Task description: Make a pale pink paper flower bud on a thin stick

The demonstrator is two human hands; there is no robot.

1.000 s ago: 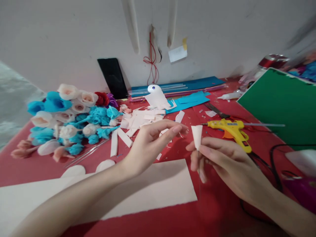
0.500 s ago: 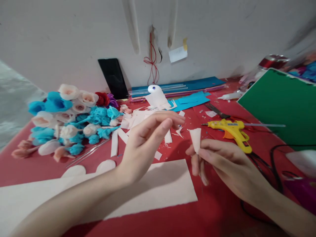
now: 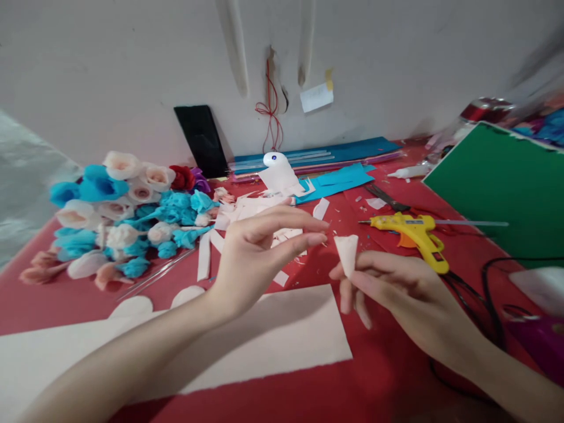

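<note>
My right hand (image 3: 392,285) pinches the narrow lower tip of a small pale pink paper cone (image 3: 347,252), its wide end upward. To the left of the cone is my left hand (image 3: 264,252), thumb and fingers apart with nothing between them. Below both hands lies a long pale paper strip (image 3: 273,346), partly hidden by my left forearm. Two rounded pale paper petals (image 3: 132,306) stick out at the strip's upper edge. A yellow glue gun (image 3: 409,232) with a clear glue stick rests just beyond my right hand.
Blue, pale pink and red paper flowers (image 3: 123,217) are heaped at left. Pale scraps (image 3: 247,211), blue paper (image 3: 335,182) and scissors (image 3: 388,198) lie behind the hands. A green board (image 3: 497,188) leans at right, above a black cable (image 3: 487,288). A black phone (image 3: 202,141) leans on the wall.
My left thumb and fingers have spread apart, and the hand has shifted slightly. The paper cone in my right hand has turned and dropped a little, showing its broader side.
</note>
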